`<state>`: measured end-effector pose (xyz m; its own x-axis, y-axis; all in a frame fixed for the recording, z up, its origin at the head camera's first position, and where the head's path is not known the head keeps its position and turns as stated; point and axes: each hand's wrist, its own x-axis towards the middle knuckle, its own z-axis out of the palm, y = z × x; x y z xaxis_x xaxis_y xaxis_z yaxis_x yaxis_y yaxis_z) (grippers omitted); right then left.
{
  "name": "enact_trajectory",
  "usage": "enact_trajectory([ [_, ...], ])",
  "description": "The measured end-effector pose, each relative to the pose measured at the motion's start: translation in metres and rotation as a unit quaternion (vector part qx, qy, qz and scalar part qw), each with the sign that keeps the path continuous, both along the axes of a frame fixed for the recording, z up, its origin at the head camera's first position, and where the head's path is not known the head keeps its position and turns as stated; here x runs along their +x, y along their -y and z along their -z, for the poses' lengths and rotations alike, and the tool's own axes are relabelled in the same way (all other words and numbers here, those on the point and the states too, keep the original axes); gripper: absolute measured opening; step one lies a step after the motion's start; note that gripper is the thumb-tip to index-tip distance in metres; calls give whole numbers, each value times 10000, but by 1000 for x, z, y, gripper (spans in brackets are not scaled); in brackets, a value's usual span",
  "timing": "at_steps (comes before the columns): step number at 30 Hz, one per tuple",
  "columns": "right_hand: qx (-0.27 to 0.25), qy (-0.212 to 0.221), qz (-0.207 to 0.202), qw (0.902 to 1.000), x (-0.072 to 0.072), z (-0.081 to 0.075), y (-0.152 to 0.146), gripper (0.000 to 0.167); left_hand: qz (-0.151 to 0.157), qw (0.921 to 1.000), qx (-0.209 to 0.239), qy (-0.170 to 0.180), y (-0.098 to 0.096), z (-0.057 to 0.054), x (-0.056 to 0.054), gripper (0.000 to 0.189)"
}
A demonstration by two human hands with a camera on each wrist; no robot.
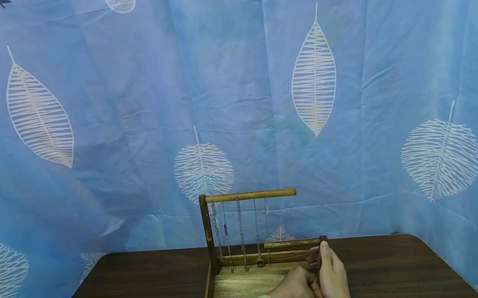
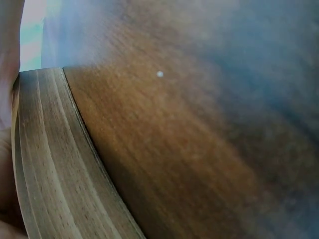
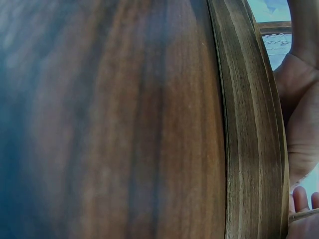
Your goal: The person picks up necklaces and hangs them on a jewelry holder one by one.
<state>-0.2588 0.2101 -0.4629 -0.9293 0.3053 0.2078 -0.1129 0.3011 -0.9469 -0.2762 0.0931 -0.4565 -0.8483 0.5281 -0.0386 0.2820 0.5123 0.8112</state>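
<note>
In the head view a wooden jewelry stand has a tray base (image 1: pixel 239 285), a tall left post with a bar (image 1: pixel 249 196), and a shorter right post with a lower bar (image 1: pixel 294 243). My right hand (image 1: pixel 337 279) grips the short post from its outer side, fingertips showing on the inner side. Over the tray's right end, my left hand (image 1: pixel 298 287) is curled against the lower part of that post; its fingertips are partly hidden. Several necklaces (image 1: pixel 242 234) hang from the tall bar, one with a round dark pendant (image 1: pixel 260 262).
The stand rests on a dark brown table (image 1: pixel 149 291). Close behind hangs a blue cloth (image 1: pixel 232 94) printed with white leaves. Both wrist views are mostly filled by the brown tabletop (image 2: pixel 164 129) and the tray's outer wall (image 3: pixel 251 124).
</note>
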Motion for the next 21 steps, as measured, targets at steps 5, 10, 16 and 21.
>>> enact_trajectory([
  [5,27,11,33,10000,0,0,0,75,-1,9998,-108,-136,0,1,-1,19],
  [10,11,14,55,10000,0,1,0,75,129,9997,8,-212,1,4,-1,23],
  [16,35,2,43,10000,-1,1,0,74,236,9996,122,39,1,5,-3,27],
  [21,47,-10,66,10000,-1,1,1,74,380,9992,126,84,3,4,-5,24],
])
